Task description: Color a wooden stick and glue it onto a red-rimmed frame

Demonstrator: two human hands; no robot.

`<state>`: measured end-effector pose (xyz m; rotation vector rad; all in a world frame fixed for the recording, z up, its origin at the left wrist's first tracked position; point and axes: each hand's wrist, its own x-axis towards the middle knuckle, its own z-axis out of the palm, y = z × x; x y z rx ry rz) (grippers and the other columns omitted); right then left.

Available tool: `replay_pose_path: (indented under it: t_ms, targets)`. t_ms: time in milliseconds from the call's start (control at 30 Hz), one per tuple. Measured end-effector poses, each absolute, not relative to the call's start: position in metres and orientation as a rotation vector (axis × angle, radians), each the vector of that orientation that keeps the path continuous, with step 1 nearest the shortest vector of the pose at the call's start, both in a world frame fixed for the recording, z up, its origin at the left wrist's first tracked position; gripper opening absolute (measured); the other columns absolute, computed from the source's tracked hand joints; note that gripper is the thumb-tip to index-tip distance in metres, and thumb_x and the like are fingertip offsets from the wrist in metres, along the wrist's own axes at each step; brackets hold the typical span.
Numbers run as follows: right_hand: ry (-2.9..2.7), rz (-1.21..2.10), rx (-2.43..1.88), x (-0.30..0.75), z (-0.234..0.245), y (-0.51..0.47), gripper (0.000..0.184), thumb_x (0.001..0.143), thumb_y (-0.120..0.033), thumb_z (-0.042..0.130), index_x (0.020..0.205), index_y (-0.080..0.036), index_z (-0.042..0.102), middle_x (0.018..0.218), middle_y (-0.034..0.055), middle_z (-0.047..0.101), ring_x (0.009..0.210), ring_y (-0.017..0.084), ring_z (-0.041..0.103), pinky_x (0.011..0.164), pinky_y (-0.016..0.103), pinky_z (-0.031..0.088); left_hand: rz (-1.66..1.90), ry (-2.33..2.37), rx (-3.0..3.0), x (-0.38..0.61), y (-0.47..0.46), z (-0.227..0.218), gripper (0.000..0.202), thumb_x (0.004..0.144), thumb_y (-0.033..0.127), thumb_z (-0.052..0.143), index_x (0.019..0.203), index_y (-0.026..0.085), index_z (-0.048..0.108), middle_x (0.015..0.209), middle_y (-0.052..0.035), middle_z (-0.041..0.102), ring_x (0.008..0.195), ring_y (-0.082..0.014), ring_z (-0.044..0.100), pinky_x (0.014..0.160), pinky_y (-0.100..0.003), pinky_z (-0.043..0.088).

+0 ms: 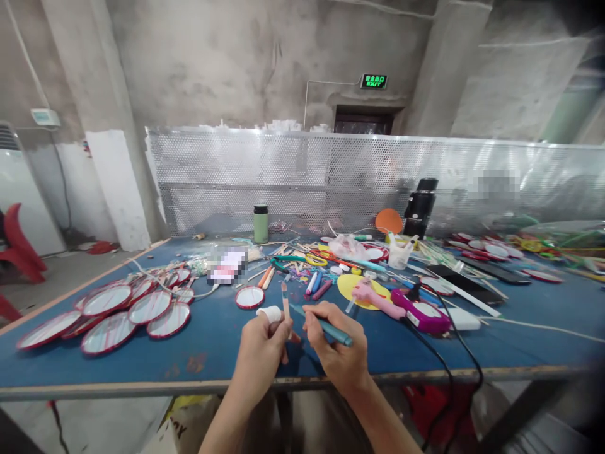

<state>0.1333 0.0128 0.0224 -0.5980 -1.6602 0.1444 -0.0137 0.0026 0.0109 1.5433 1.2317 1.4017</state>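
My left hand (263, 340) pinches a thin wooden stick (285, 302) that stands upright over the blue table (212, 353). A white wrap covers that hand's forefinger. My right hand (333, 343) is closed around a teal stick (321, 323) that lies slanted across its fingers, its far end close to the wooden stick. Both hands hover near the table's front edge.
Several round red-rimmed mirrors (113, 312) lie at the left. A purple glue gun (421, 313) with a black cable, a pink tool (378, 301), a yellow disc, scissors, pens, a green flask (260, 223) and a black bottle (420, 208) crowd the middle and right. A perforated metal screen stands behind.
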Motion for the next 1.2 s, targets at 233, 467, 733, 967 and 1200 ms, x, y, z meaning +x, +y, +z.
replay_pose_path:
  t_ms: [233,467,733,967,1200]
  targets:
    - [-1.698,0.177,-0.597,0.1331,0.0238,0.0098,0.014,0.091,-0.015,0.058,0.088,-0.022,0.071,0.069,-0.0001,0.068,0.056,0.012,0.063,0.057,0.023,0.05,1.403,1.255,1.551,-0.0137,0.0035,0.0097,0.031,0.086,0.041,0.057,0.064,0.019,0.058,0.043,0.0055,0.051,0.036,-0.0107,0.049,0.042,-0.02,0.033]
    - [-1.75,0.19,-0.564,0.1332,0.0223,0.0105,0.014,0.09,-0.012,0.059,0.092,-0.021,0.07,0.072,-0.0004,0.068,0.061,0.012,0.063,0.061,0.022,0.05,1.42,1.258,1.553,-0.0131,0.0038,0.0102,0.031,0.087,0.04,0.056,0.062,0.021,0.052,0.043,0.0066,0.049,0.038,-0.0109,0.05,0.044,-0.02,0.035]
    - [-1.77,0.135,-0.567,0.132,0.0233,0.0113,0.013,0.091,-0.013,0.059,0.093,-0.021,0.07,0.073,-0.0001,0.068,0.061,0.012,0.064,0.061,0.022,0.051,1.408,1.263,1.591,-0.0132,0.0006,0.0113,0.029,0.087,0.04,0.054,0.065,0.022,0.05,0.044,0.0076,0.047,0.039,-0.011,0.05,0.046,-0.02,0.036]
    - [-1.768,0.151,-0.581,0.1323,0.0211,0.0138,0.015,0.089,-0.013,0.06,0.093,-0.023,0.07,0.075,0.0003,0.07,0.064,0.014,0.065,0.064,0.023,0.051,1.403,1.284,1.611,-0.0135,0.0,0.013,0.03,0.087,0.042,0.054,0.065,0.022,0.05,0.044,0.0069,0.049,0.04,-0.0112,0.05,0.047,-0.021,0.036]
    - [-1.757,0.151,-0.581,0.1326,0.0204,0.0138,0.015,0.09,-0.012,0.059,0.094,-0.022,0.069,0.076,0.0004,0.07,0.065,0.013,0.065,0.065,0.023,0.051,1.388,1.294,1.597,-0.0134,0.0018,0.0102,0.031,0.087,0.042,0.054,0.065,0.021,0.054,0.045,0.0061,0.051,0.039,-0.0115,0.05,0.047,-0.021,0.036]
